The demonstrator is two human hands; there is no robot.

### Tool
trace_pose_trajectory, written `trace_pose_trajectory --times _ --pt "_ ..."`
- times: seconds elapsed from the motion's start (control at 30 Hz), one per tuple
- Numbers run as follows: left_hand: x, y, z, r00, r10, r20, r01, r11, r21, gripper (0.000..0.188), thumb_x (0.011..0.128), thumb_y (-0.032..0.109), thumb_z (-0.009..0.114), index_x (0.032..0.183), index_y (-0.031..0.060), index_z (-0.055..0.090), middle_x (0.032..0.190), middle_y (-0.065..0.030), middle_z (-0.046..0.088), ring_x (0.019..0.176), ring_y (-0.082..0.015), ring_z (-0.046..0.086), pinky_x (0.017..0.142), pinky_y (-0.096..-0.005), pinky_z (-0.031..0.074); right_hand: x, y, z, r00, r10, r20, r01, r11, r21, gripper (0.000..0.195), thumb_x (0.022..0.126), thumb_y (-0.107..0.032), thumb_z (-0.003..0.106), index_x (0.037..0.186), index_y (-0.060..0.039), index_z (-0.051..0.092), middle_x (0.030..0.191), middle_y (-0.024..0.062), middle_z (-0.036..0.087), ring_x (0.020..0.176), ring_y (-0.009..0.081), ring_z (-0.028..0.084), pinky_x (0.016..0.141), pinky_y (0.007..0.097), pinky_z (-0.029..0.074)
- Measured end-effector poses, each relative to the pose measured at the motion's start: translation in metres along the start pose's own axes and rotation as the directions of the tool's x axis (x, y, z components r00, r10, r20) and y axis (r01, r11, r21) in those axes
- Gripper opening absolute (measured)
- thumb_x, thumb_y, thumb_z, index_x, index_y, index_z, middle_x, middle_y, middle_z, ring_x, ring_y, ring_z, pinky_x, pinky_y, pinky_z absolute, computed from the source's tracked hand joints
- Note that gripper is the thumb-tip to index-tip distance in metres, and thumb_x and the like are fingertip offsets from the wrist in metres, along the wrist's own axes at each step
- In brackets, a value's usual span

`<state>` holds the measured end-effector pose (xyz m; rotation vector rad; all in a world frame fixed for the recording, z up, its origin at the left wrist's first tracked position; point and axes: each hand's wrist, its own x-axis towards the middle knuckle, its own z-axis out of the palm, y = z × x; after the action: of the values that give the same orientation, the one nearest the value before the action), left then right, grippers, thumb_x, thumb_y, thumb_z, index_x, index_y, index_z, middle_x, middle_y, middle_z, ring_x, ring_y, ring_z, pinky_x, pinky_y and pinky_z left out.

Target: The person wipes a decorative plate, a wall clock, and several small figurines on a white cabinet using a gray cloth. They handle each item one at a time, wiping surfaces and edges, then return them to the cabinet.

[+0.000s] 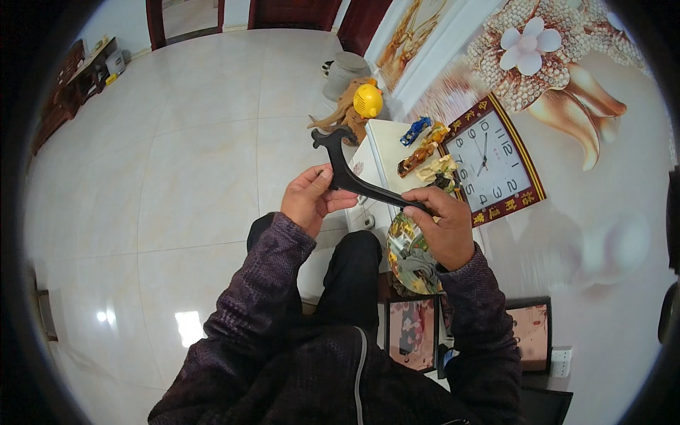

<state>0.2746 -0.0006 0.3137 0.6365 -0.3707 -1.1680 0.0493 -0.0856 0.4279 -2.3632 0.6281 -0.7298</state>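
Observation:
A black folding display stand, with a curled top end, is held up between my two hands. My left hand grips its middle from the left, thumb on the near face. The fingers and thumb of my right hand pinch its straight end. Just below and partly behind my right hand stands a round decorative plate with a colourful picture. Beyond the stand is a white cabinet bearing small figurines: a blue one, an amber-brown one and a cream one.
A square wall clock leans at the mural wall on the right. Past the cabinet are a yellow round object, driftwood and a grey pot. Framed pictures stand low at the right, near a white power socket.

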Motion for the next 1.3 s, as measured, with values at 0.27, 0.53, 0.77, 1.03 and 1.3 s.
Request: trace_pose_trajectory --times 0.27,0.53,0.77,1.03,1.3 --pt "-0.002 -0.001 0.005 1.000 -0.024 -0.016 0.025 0.999 0.048 0.031 0.105 0.008 0.041 0.131 -0.0047 0.053 0.110 -0.0203 0.069 0.091 -0.0287 0.074 0.086 -0.0401 0.064 0.000 0.012 0.005 0.979 -0.199 -0.045 0.190 0.970 -0.154 0.021 0.085 0.003 0.072 0.105 -0.0010 0.071 0.097 0.0137 0.071 0.084 0.0263 0.070 0.074 0.0318 0.053" --pt "-0.001 -0.007 0.004 1.000 -0.016 -0.023 0.017 0.999 0.043 0.033 0.103 0.004 0.040 0.132 -0.0066 0.053 0.110 -0.0202 0.067 0.091 -0.0286 0.072 0.088 -0.0416 0.064 -0.005 0.022 0.005 0.999 -0.050 -0.012 0.050 0.999 -0.006 0.021 0.089 0.002 0.069 0.109 0.0004 0.071 0.094 0.0127 0.072 0.082 0.0212 0.070 0.073 0.0311 0.054" --pt "-0.001 -0.009 0.000 0.997 0.037 -0.061 -0.037 0.999 0.005 0.026 0.105 0.007 0.045 0.124 -0.0065 0.056 0.108 -0.0185 0.066 0.090 -0.0279 0.071 0.088 -0.0429 0.064 -0.009 0.025 0.001 0.963 0.268 0.035 -0.263 0.901 0.344 0.018 0.099 -0.003 0.062 0.114 0.0047 0.068 0.097 0.0108 0.073 0.082 0.0135 0.073 0.068 0.0252 0.058" --pt "0.001 -0.013 -0.009 0.998 0.048 -0.040 -0.047 0.999 0.023 0.030 0.104 0.008 0.040 0.124 -0.0073 0.056 0.107 -0.0186 0.067 0.089 -0.0276 0.072 0.086 -0.0404 0.064 -0.009 0.025 -0.003 0.950 0.310 0.045 -0.291 0.822 0.489 0.018 0.100 -0.002 0.059 0.113 0.0076 0.065 0.094 0.0128 0.071 0.078 0.0157 0.074 0.065 0.0244 0.061" --pt "-0.001 -0.008 -0.001 0.991 -0.071 -0.117 0.075 0.997 0.033 0.032 0.105 0.011 0.037 0.123 -0.0100 0.053 0.106 -0.0224 0.069 0.087 -0.0267 0.073 0.083 -0.0359 0.065 0.003 0.020 -0.006 0.922 0.379 0.083 -0.371 0.799 0.473 0.016 0.099 0.000 0.057 0.110 0.0095 0.063 0.088 0.0130 0.070 0.070 0.0157 0.072 0.059 0.0243 0.060"
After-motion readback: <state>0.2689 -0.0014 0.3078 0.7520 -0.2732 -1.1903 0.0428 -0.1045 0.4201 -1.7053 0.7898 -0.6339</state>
